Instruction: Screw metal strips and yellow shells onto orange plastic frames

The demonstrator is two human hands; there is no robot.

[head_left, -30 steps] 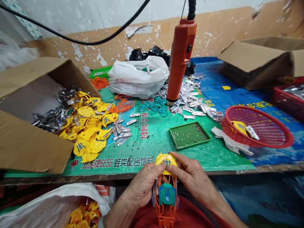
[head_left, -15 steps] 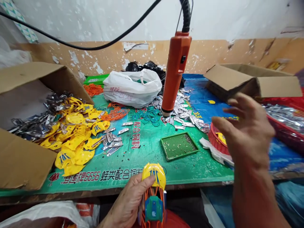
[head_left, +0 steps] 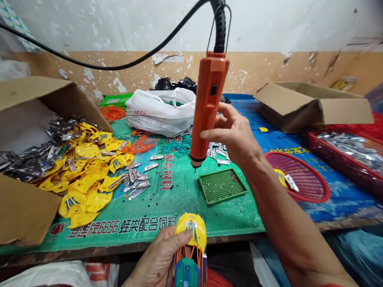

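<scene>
My left hand [head_left: 163,253], low at the table's front edge, pinches a rounded yellow plastic piece [head_left: 193,231]. Orange cords run from that piece down to a green and blue plastic part [head_left: 187,274]; the lower end is cut off by the frame. An orange electric screwdriver [head_left: 208,103] hangs from a black coiled cord, bit pointing down. From its right side my right hand [head_left: 231,131] wraps round it, thumb across the front and fingers partly hidden behind. Just below and to the right of the bit lies a shallow green mesh tray [head_left: 206,199] with small bits in it, likely screws.
At left, a tipped cardboard box [head_left: 30,223] spills yellow pieces [head_left: 86,183] and metallic parts [head_left: 24,159]. Behind stand a white plastic bag [head_left: 158,115] and orange cords [head_left: 143,143]. To the right are a red basket [head_left: 308,171], another cardboard box [head_left: 287,103] and a red tray [head_left: 335,155].
My right hand has swung left from above the red basket to the electric screwdriver and closed round it. The screwdriver has shifted left and down. My left hand keeps its hold on the yellow piece.
</scene>
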